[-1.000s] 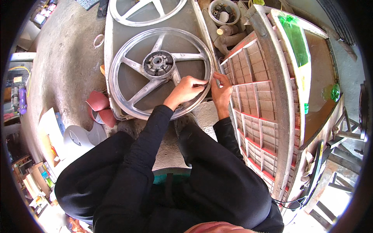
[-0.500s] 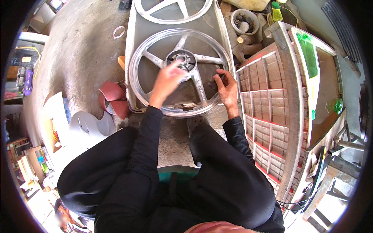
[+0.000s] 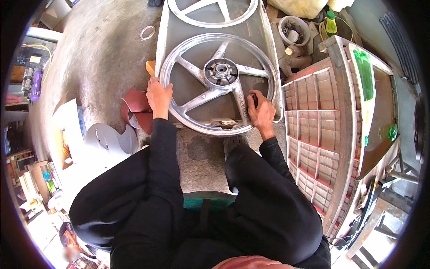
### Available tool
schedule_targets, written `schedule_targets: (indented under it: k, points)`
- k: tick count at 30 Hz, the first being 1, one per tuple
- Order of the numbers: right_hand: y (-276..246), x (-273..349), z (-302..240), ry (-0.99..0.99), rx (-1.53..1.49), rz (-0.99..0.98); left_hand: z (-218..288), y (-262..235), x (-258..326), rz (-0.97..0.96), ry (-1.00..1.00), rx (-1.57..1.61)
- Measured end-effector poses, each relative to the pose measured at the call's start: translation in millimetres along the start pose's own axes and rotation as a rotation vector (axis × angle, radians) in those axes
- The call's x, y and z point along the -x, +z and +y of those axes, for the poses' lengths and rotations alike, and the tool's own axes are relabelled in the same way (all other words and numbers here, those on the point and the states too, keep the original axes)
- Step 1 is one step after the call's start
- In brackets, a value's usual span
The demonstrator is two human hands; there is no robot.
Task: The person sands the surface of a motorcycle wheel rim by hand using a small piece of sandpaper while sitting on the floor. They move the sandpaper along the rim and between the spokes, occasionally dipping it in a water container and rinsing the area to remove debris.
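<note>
A silver five-spoke motorcycle wheel (image 3: 239,103) lies flat across a long pale-rimmed trough (image 3: 279,101). At the trough's left edge is my left hand (image 3: 159,98), its thumb apart from its fingers. The fingertips are right beside an orange piece (image 3: 150,68), and I cannot tell whether they touch it. My right hand (image 3: 262,113) is by the wheel's lower right rim, its fingers closed on a small dark piece (image 3: 255,99). That piece is mostly hidden by the fingers.
A second silver wheel (image 3: 219,20) lies at the trough's far end. Reddish-brown curled sheets (image 3: 136,110) and a white curved panel (image 3: 109,139) are on the left floor. On the right are a wooden frame (image 3: 345,112), a white tub (image 3: 308,31) and a green-capped bottle (image 3: 330,24).
My left hand has left the wheel's hub and moved left to the trough's edge. My right hand has come nearer to the lower right spoke. The view has shifted slightly.
</note>
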State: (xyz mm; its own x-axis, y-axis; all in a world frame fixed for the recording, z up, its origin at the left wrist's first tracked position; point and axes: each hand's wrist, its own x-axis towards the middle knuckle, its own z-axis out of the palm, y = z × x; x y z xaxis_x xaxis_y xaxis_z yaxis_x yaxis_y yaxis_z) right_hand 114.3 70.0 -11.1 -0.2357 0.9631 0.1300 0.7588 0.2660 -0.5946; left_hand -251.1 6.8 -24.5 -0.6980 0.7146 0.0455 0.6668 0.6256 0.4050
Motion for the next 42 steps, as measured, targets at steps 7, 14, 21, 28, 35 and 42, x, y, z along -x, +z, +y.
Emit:
schedule_targets:
  k: [7, 14, 21, 28, 35, 42]
  points:
    - [-3, -3, 2, 0.047, -0.063, -0.030, -18, 1, -28, -0.092, 0.005, 0.194]
    - [-9, -12, 0, 0.041, -0.107, -0.206, -7, -21, -22, -0.029, -0.039, 0.722]
    - [0, -32, 5, -0.049, -0.233, -0.230, 14, -60, -11, 0.086, -0.024, 0.610]
    - [15, -46, 1, -0.067, -0.152, -0.248, 55, -110, 8, 0.109, 0.002, 0.524]
    - [54, -67, -38, -0.119, -0.257, -0.218, 86, -161, -24, 0.263, 0.205, 0.328]
    - [87, -65, -10, -0.112, -0.513, -0.200, 89, -179, -38, 0.265, 0.404, 0.445]
